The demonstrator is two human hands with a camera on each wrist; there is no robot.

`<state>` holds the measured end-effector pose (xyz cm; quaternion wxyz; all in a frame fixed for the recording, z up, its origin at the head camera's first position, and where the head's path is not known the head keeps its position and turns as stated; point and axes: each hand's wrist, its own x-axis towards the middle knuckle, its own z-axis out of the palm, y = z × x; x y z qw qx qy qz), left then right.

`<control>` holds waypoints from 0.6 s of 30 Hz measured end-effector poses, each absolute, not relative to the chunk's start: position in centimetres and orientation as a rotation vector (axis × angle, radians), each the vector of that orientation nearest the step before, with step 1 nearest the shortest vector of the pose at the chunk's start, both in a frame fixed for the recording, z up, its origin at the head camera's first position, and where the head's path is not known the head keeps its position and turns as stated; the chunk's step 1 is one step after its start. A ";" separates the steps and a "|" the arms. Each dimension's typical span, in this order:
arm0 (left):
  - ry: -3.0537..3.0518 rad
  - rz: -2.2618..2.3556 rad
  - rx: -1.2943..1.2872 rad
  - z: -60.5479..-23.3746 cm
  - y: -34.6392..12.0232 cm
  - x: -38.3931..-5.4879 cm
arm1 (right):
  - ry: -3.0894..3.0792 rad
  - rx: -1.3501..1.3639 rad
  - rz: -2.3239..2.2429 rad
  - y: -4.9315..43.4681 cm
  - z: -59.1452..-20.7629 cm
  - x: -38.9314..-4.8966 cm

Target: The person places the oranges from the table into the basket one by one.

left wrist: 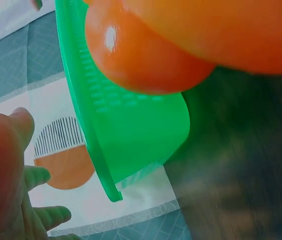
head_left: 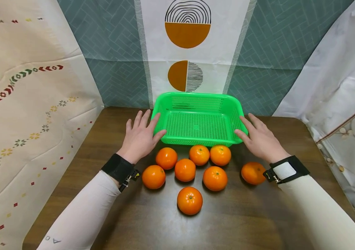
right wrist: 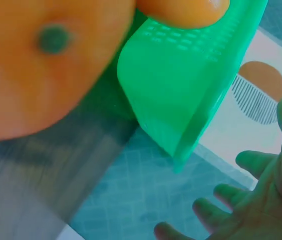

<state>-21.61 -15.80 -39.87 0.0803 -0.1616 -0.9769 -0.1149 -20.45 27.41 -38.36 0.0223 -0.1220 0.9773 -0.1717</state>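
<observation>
A green plastic basket (head_left: 196, 126) with mesh sides sits upright at the back of the table, nothing in it. My left hand (head_left: 140, 137) hovers by its left end, fingers spread. At the right end is my right hand (head_left: 262, 140), likewise spread and holding nothing. Both wrist views show a gap between the hand and the basket rim. Several oranges lie loose in front of the basket, among them a front one (head_left: 190, 200), one at the left (head_left: 154, 177), and one (head_left: 253, 173) below my right hand. Large close oranges (left wrist: 146, 55) partly hide the basket in the wrist views.
The brown wooden table (head_left: 227, 222) meets a patterned cloth backdrop (head_left: 115, 69) right behind the basket. Pale printed cloth (head_left: 24, 139) hangs along the left side, and more cloth (head_left: 343, 69) hangs at the right.
</observation>
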 end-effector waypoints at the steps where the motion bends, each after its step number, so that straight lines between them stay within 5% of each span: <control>1: -2.915 -0.342 -0.492 -39.8 -15.8 -21.3 | 3.055 -0.401 -0.508 27.4 -38.4 -20.0; 18: -2.880 -0.255 -0.647 -40.5 -15.7 -16.4 | 3.267 -0.657 -0.414 26.4 -40.3 -14.7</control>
